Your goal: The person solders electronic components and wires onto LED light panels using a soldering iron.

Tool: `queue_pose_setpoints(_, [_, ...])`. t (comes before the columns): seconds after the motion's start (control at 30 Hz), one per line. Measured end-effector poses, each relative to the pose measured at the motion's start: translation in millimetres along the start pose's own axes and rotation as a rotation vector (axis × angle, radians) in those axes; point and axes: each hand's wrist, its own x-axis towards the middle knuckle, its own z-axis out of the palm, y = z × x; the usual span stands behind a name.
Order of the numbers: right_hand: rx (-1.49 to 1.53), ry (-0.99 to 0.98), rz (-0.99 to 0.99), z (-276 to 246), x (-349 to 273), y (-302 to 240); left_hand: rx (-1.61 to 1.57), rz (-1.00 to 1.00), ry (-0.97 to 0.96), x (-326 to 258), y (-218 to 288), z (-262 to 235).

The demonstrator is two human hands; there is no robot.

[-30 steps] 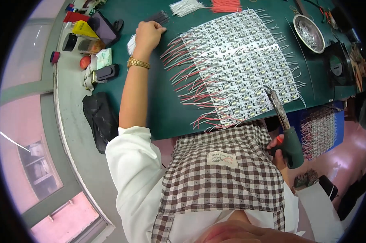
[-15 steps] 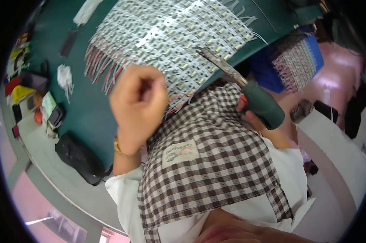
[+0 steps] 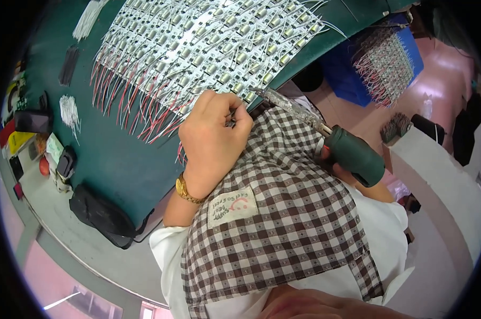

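My left hand [image 3: 212, 139], with a gold watch on its wrist, is at the near edge of a wide panel of small white circuit boards [image 3: 198, 50]. Its fingers are curled into a pinch, and what is between them is hidden. Red and white wires [image 3: 139, 114] fringe the panel's near left side. A soldering iron [image 3: 356, 155] with a thick dark green handle is in my right hand [image 3: 340, 169], which the handle partly covers. The iron's worn metal barrel points up and left, its tip close to the panel's near right corner, just beyond my left fingers.
On the green table [image 3: 113, 159] lie bundles of white wires [image 3: 70, 114] and dark strips [image 3: 68, 66]. A black bag [image 3: 102, 215] sits at the left edge. At the right, a blue bin [image 3: 333, 82] holds more wired boards [image 3: 385, 69]. A checked apron [image 3: 288, 228] covers my front.
My left hand has moved right, toward the iron's tip, and its fingers have turned into a pinch. The iron's handle sits slightly lower and further right. The panel appears shifted left in view.
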Motion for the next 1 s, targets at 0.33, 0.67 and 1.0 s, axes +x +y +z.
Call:
queue_pose_setpoints(0.33, [0.185, 0.139, -0.048, 12, -5, 6, -0.024, -0.088, -0.049, 3, 0, -4])
queue_pose_setpoints(0.67, [0.168, 0.207, -0.127, 21, -6, 20, -0.04, -0.118, -0.142, 13, 3, -10])
queue_pose_setpoints(1.0, [0.11, 0.109, 0.079, 22, -14, 16, -0.027, -0.162, -0.188, 15, 1, -12])
